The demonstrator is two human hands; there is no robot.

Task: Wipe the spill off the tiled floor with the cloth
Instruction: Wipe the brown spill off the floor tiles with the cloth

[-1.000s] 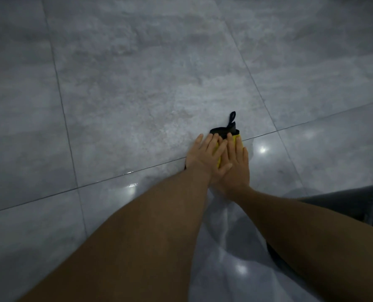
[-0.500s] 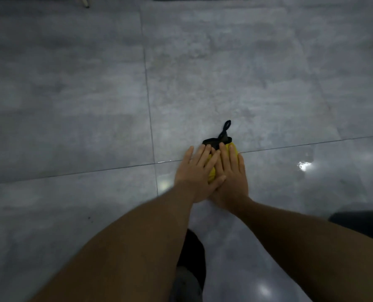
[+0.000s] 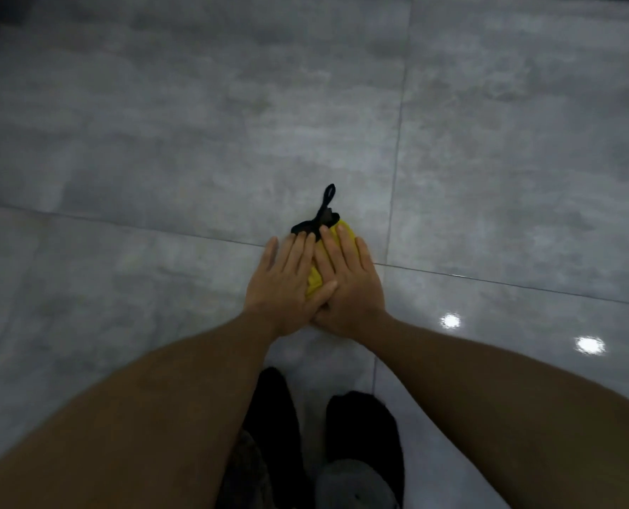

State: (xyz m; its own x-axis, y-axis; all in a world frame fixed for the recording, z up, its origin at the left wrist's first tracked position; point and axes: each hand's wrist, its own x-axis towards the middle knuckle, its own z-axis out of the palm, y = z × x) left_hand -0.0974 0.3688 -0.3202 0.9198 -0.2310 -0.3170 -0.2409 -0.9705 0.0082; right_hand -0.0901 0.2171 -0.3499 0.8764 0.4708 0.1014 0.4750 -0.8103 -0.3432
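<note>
A yellow cloth (image 3: 315, 282) with a black edge and a black hanging loop lies bunched on the grey tiled floor (image 3: 159, 141). My left hand (image 3: 282, 284) and my right hand (image 3: 348, 284) press flat on top of it, side by side, with the left thumb over the right hand. Most of the cloth is hidden under my palms; its black loop sticks out past my fingertips. No spill is distinguishable on the glossy tile around the cloth.
My two feet in dark footwear (image 3: 364, 431) stand below my arms, near the bottom of the view. Grout lines cross just right of the cloth. Two ceiling-light reflections (image 3: 450, 320) shine on the tile at the right.
The view has swung, so tile joints and reflections shifted and my feet came into view. Both hands stayed pressed on the cloth and slid with it across the floor.
</note>
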